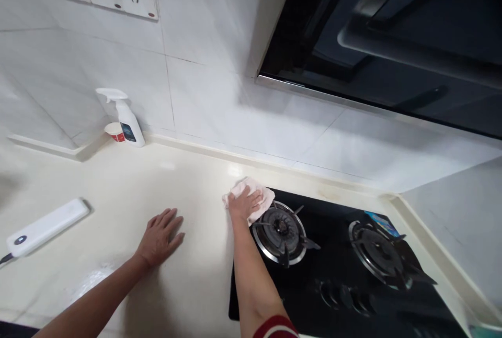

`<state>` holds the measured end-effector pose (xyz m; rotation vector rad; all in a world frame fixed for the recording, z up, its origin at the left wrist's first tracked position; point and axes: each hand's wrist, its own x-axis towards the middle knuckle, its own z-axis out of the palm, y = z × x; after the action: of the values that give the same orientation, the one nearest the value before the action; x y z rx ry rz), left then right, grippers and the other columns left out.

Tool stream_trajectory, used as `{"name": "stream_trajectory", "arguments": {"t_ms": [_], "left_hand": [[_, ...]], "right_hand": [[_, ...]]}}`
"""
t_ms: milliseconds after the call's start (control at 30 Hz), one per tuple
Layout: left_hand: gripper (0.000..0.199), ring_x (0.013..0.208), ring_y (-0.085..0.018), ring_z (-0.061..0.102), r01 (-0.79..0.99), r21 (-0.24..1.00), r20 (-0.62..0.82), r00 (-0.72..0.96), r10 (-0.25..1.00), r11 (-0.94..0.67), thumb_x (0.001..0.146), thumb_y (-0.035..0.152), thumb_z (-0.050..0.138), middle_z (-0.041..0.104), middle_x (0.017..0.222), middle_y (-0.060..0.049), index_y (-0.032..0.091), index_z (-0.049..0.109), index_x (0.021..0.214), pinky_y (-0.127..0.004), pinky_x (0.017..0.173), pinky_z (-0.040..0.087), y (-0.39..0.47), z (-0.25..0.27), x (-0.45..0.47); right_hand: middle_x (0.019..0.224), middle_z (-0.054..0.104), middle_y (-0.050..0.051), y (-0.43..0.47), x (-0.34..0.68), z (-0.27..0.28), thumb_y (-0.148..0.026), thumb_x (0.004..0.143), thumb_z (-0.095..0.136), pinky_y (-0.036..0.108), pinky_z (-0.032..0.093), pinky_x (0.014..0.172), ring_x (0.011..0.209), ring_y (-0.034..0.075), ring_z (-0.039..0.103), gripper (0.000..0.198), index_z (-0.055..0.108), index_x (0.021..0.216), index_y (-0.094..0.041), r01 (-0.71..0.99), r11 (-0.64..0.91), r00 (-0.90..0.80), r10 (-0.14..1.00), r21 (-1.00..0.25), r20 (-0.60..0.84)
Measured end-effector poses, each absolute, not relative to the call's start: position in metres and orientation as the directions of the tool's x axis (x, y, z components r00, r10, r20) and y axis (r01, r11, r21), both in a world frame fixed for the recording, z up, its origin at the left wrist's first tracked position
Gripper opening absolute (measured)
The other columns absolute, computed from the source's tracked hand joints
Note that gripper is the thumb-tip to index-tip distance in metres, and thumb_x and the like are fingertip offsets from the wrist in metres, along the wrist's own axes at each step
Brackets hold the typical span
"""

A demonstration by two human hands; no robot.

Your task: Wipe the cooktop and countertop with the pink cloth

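**Right Hand Flat on the Cloth at the Hob's Corner**

And here's the right hand, palm down on a pale pink cloth, fingers a little spread over the fabric! That cloth lies rumpled across the far left corner of the black glass gas hob, part on the glass, part on the cream countertop, right up beside the left burner.

Over to the left, the left hand rests on bare counter, fingers slightly apart, nothing in its hold, well clear of the cloth. A red cuff with pale stripes shows on the right arm, near side.

Across the hob, the right burner sits with a blue sticker just beyond it. Far left, a white spray bottle stands by the wall, just beside a red-and-white tub. Nearer on the left lies a long white device, cable at its near end.
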<state>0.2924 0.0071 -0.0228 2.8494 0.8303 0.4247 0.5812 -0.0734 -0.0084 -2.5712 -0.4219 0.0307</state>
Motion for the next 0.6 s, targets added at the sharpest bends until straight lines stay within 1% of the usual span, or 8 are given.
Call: {"name": "stream_trajectory", "arguments": {"t_ms": [100, 167, 300, 400, 500, 533, 600], "left_hand": [[0.047, 0.144, -0.032, 0.042, 0.504, 0.214, 0.231, 0.806, 0.545, -0.837, 0.094, 0.050, 0.052, 0.051, 0.153, -0.010, 0.027, 0.062, 0.134, -0.052, 0.113, 0.035, 0.008, -0.024, 0.293], [0.047, 0.144, -0.032, 0.042, 0.501, 0.209, 0.238, 0.807, 0.541, -0.840, 0.094, 0.050, 0.051, 0.052, 0.152, -0.010, 0.027, 0.062, 0.134, -0.051, 0.113, 0.035, 0.009, -0.025, 0.292], [0.047, 0.143, -0.032, 0.042, 0.493, 0.206, 0.253, 0.807, 0.533, -0.845, 0.095, 0.050, 0.049, 0.052, 0.152, -0.011, 0.027, 0.062, 0.134, -0.052, 0.112, 0.035, 0.011, -0.026, 0.293], [0.047, 0.143, -0.033, 0.042, 0.494, 0.185, 0.254, 0.811, 0.527, -0.850, 0.095, 0.050, 0.048, 0.052, 0.151, -0.011, 0.027, 0.062, 0.134, -0.053, 0.112, 0.035, 0.012, -0.026, 0.294], [0.047, 0.143, -0.033, 0.043, 0.492, 0.171, 0.253, 0.816, 0.520, -0.854, 0.095, 0.050, 0.047, 0.053, 0.151, -0.011, 0.026, 0.062, 0.133, -0.052, 0.112, 0.036, 0.014, -0.025, 0.295], [0.047, 0.142, -0.033, 0.043, 0.491, 0.169, 0.254, 0.816, 0.519, -0.854, 0.095, 0.051, 0.047, 0.053, 0.151, -0.012, 0.026, 0.062, 0.133, -0.053, 0.111, 0.036, 0.014, -0.025, 0.295], [0.048, 0.142, -0.033, 0.044, 0.493, 0.162, 0.256, 0.815, 0.519, -0.855, 0.095, 0.051, 0.046, 0.053, 0.151, -0.012, 0.025, 0.063, 0.132, -0.053, 0.111, 0.036, 0.015, -0.025, 0.295]], "right_hand": [[0.164, 0.016, 0.029, -0.089, 0.561, -0.009, -0.036, 0.088, 0.057, 0.067, 0.017, 0.114, 0.152, 0.043, 0.007, 0.067, 0.043, 0.149, -0.013, 0.392, -0.786, 0.911, 0.405, -0.478, 0.082], [0.163, 0.021, 0.026, -0.107, 0.547, -0.011, -0.034, 0.089, 0.058, 0.063, 0.017, 0.117, 0.153, 0.040, 0.008, 0.063, 0.047, 0.147, -0.014, 0.489, -0.745, 0.861, 0.495, -0.453, 0.116], [0.161, 0.030, 0.022, -0.149, 0.532, -0.016, -0.032, 0.092, 0.054, 0.056, 0.019, 0.120, 0.154, 0.036, 0.013, 0.054, 0.052, 0.143, -0.014, 0.690, -0.610, 0.710, 0.675, -0.390, 0.202], [0.161, 0.033, 0.017, -0.175, 0.530, -0.017, -0.030, 0.090, 0.056, 0.053, 0.020, 0.121, 0.154, 0.032, 0.016, 0.051, 0.055, 0.139, -0.017, 0.765, -0.508, 0.616, 0.756, -0.395, 0.220], [0.160, 0.033, 0.017, -0.186, 0.528, -0.013, -0.030, 0.089, 0.059, 0.051, 0.020, 0.122, 0.154, 0.031, 0.016, 0.049, 0.058, 0.137, -0.017, 0.788, -0.442, 0.568, 0.790, -0.430, 0.230], [0.160, 0.032, 0.017, -0.186, 0.528, -0.010, -0.032, 0.089, 0.060, 0.052, 0.021, 0.122, 0.153, 0.032, 0.016, 0.047, 0.060, 0.134, -0.018, 0.776, -0.446, 0.581, 0.779, -0.446, 0.234], [0.161, 0.029, 0.017, -0.178, 0.527, -0.002, -0.039, 0.089, 0.063, 0.055, 0.021, 0.121, 0.153, 0.036, 0.014, 0.041, 0.066, 0.125, -0.019, 0.730, -0.490, 0.646, 0.722, -0.477, 0.247]]}}
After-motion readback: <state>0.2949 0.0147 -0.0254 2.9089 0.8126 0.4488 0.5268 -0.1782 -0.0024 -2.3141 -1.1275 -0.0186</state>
